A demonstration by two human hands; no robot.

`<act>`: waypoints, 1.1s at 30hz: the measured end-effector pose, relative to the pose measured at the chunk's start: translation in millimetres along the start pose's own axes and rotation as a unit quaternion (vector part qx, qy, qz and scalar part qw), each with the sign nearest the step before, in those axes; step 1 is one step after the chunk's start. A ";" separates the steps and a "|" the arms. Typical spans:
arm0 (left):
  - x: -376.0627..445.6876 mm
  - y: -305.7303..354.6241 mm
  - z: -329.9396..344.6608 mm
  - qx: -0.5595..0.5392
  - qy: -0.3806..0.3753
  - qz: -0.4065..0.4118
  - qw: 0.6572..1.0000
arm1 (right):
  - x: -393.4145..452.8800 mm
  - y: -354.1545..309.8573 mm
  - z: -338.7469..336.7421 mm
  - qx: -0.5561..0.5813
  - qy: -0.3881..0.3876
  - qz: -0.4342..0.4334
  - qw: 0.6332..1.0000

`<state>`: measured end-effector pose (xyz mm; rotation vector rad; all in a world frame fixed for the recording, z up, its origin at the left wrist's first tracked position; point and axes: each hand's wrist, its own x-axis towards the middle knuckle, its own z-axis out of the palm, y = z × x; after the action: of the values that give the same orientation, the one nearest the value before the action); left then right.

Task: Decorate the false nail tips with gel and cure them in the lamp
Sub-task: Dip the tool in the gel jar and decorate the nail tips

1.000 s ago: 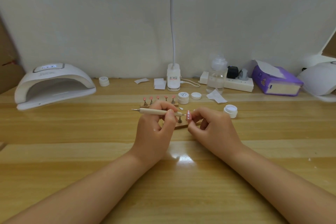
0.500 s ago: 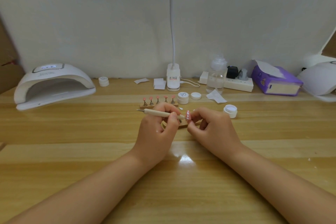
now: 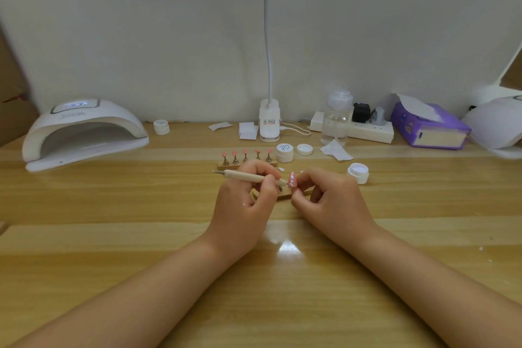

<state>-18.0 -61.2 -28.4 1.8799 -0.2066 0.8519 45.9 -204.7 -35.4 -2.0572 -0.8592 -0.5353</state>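
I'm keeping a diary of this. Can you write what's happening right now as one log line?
step: dotting gel | left hand: holds wooden tool | right hand: pinches pink nail tip | tool point: at tip | curing lamp: empty, far left

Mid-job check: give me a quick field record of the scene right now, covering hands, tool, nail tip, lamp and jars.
left hand: grips dotting tool, working end pointing right at the tip
right hand: pinches pink nail tip
nail tip: white dots on it
tip stand: five pink tips, behind the hands
curing lamp: far left, nothing seen inside
open jar: right of the hands
closed jar: beside the stand
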 end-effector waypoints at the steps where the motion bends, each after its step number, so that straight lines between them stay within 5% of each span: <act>1: -0.1 0.2 -0.1 0.002 -0.003 0.001 1.000 | 0.0 -0.2 0.0 0.000 0.000 0.000 1.000; 33: 1.3 -1.1 -0.6 -0.023 0.044 0.006 0.999 | 0.4 -1.7 -1.3 0.000 -0.006 0.018 1.000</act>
<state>-16.8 -59.8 -28.2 1.7954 -0.1820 0.9294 44.9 -204.9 -33.5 -2.0734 -0.8268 -0.5033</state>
